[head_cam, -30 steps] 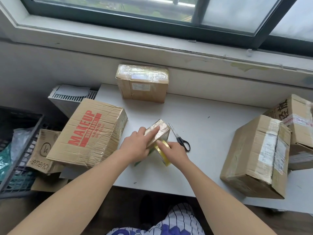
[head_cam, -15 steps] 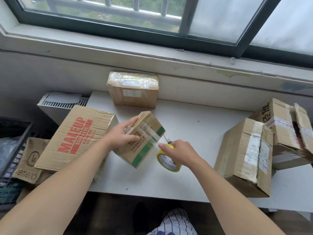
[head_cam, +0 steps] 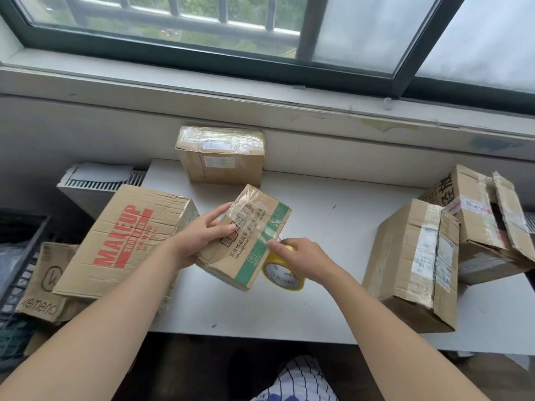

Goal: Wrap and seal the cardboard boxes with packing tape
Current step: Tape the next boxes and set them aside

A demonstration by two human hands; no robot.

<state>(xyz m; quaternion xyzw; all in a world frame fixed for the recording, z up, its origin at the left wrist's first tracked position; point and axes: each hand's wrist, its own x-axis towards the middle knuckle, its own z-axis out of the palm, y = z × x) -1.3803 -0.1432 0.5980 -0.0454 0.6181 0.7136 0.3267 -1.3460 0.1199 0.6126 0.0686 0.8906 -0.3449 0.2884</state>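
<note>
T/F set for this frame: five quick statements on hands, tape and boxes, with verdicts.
1. The left hand grips the small box. True.
2. The tape roll lies untouched on the table. False: the right hand holds it, right beside the small box.
3. The MAKEUP box lies left of the small box. True.
4. The small box bears a red stripe. False: the stripe is green.
5. The back box stands open. False: it is closed and wrapped in tape.
</note>
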